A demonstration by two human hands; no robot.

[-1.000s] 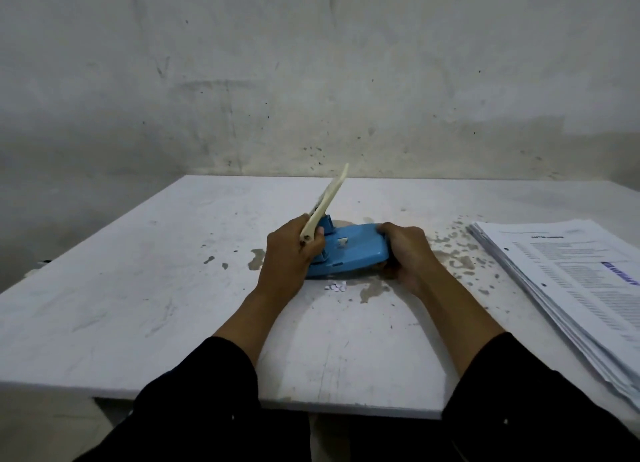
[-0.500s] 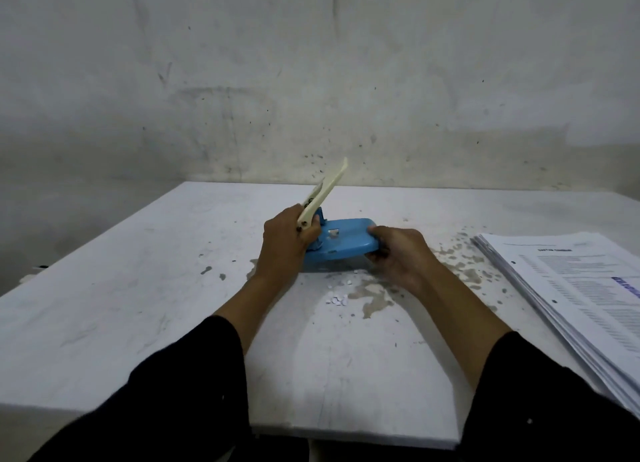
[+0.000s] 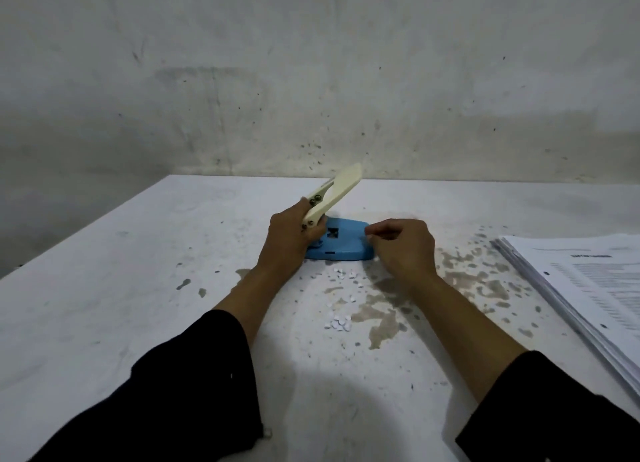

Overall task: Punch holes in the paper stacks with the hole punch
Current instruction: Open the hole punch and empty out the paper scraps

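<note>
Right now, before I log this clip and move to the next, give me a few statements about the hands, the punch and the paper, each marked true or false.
1. The left hand grips the hole punch at the hinge end of its cream lever. True.
2. The lever is pressed flat on the blue base. False: it stands raised at a slant.
3. A sheet sits in the punch, ready to be punched. False: no paper is in it; the paper stack lies apart at the table's right edge.
4. Small white paper discs lie scattered on the table in front of the punch. True.
5. The right hand rests flat on the paper stack. False: it is at the punch's right end, fingers curled.
</note>
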